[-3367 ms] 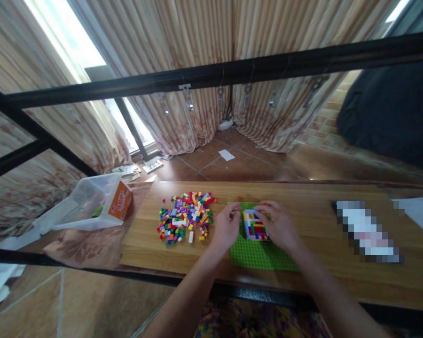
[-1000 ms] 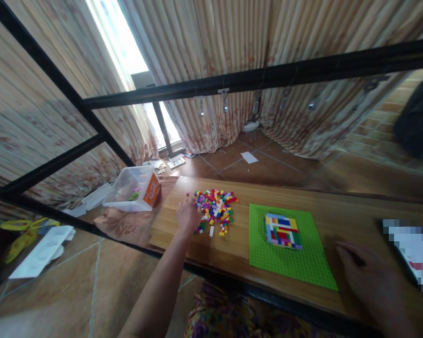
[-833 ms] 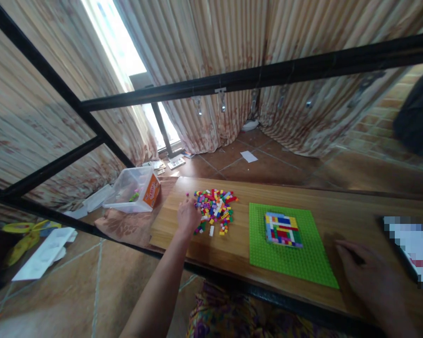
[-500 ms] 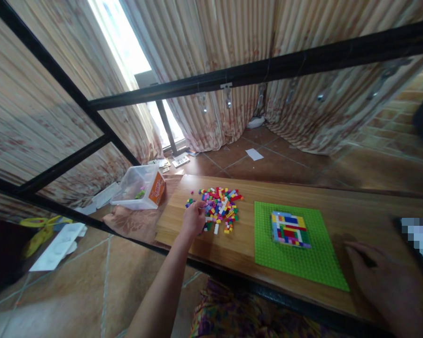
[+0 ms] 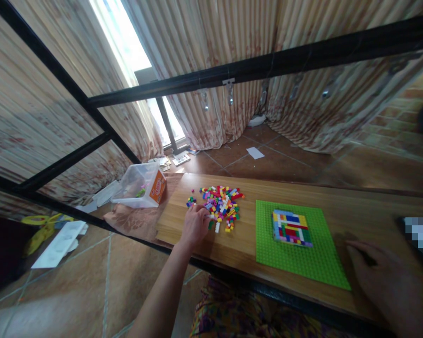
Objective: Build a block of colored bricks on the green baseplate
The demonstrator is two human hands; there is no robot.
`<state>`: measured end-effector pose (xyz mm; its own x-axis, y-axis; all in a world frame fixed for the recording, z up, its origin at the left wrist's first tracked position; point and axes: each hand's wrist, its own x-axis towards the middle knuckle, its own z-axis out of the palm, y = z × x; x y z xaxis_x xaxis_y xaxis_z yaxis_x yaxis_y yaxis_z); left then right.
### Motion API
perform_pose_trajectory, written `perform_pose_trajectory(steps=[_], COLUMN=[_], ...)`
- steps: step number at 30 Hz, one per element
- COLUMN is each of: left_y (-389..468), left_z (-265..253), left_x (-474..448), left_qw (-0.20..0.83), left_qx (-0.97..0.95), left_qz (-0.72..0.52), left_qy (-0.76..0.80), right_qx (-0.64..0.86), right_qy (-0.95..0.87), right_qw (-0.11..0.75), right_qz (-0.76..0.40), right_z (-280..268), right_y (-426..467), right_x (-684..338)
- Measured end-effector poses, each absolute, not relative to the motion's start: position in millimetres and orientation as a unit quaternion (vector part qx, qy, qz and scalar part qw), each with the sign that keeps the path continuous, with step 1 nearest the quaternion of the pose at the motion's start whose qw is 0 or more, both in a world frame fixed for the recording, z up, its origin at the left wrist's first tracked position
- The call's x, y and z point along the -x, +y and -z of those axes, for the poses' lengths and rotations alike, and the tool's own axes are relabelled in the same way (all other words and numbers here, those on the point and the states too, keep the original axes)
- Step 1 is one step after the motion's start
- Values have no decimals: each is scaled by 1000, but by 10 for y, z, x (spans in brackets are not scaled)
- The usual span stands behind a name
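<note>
My left hand (image 5: 196,224) reaches down at the near left edge of a pile of small colourful toy bricks (image 5: 223,203). Its fingers are pinched together, and a small white brick (image 5: 210,216) shows at the fingertips. To the right of the pile lies a green baseplate (image 5: 296,263). A flat, many-coloured brick build (image 5: 292,228) sits on the baseplate, with white, blue, red, yellow and purple pieces in it. My right hand (image 5: 380,272) rests on the wooden table beside the baseplate's right edge, loosely curled with thumb and forefinger apart, nothing visible in it.
A clear plastic box (image 5: 136,188) with an orange label stands left of the wooden table (image 5: 239,253). A phone-like device (image 5: 421,244) lies at the far right. A black metal bar (image 5: 197,77) crosses ahead, before the curtains. Papers (image 5: 58,244) lie on the tiled floor.
My left hand has moved slightly down and right, its fingertips now at the white brick on the pile's near edge. My right hand stays in place.
</note>
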<state>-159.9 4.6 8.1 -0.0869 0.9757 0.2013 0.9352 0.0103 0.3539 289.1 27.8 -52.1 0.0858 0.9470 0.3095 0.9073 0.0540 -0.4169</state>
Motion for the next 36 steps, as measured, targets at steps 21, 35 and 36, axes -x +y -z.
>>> perform_pose_trajectory(steps=[21,35,36], left_y=[-625,-686,-675], left_z=[-359,10,16], left_x=[534,844,870], left_qw=[337,318,330], left_qx=[-649,-519,-497], left_qz=[-369,-446,-459], left_qy=[573,656,658], right_qx=[474,523,520], right_qy=[-657,-780,-790], right_qw=[345,219,206], right_qz=[-475,-265,-252], right_z=[-153,30,43], right_y=[-445,250,304], right_x=[-1040,-532,-488])
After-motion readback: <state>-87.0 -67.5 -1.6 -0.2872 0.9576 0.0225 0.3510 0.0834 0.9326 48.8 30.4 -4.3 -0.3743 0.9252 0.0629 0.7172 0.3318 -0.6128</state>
